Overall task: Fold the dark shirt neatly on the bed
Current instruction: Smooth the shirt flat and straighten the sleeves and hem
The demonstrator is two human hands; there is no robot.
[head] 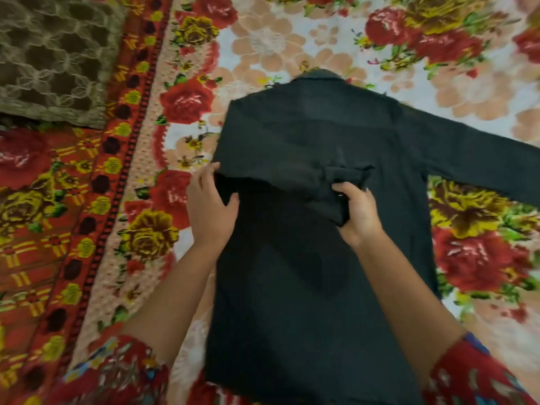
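Both of my hands are gripping the dark shirt (306, 287), which is lying back-up on the flowered bedspread (292, 39), its collar (321, 76) pointing to 12 o'clock and its hem toward 6. My left hand (211, 206) is clasping the shirt's 9 o'clock edge, thumb on top and fingers curling round the fold where one sleeve (292, 182) is crossing the back. My right hand (358, 213), at the middle of the back, is pinching the bunched end of that sleeve in curled fingers. The other sleeve (473, 159) is stretching out flat toward 3 o'clock. An olive lace-patterned cushion (52, 59) is sitting at 10 o'clock, well apart from the shirt. My red patterned cuffs (122, 372) are showing at 7 and 5 o'clock.
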